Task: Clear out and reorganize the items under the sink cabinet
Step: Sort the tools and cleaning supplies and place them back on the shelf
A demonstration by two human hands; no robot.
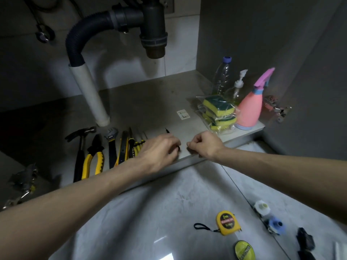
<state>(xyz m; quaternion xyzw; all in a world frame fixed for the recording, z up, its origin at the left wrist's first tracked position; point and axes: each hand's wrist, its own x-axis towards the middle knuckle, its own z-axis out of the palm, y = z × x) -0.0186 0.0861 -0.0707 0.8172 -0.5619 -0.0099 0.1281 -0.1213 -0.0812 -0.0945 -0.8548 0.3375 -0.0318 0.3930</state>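
On the cabinet floor point(150, 102) a row of tools lies at the front left: a hammer point(80, 147), yellow-handled pliers point(94, 156), an adjustable wrench point(112, 145), a utility knife point(123, 149) and several yellow-black screwdrivers point(136, 145). My left hand point(159, 149) is at the right end of the row, fingers curled over a thin black tool point(167, 130) whose tip sticks out past the hand. My right hand point(204, 145) rests beside it at the shelf's front edge, fingers curled, with nothing visible in them.
At the back right stand a clear bottle point(222, 76), a pump dispenser point(237, 89), a pink spray bottle point(250, 107) and bagged sponges point(218, 113). The drain pipe point(90, 94) drops at the left. A yellow tape measure point(227, 223) and small items lie on the floor outside.
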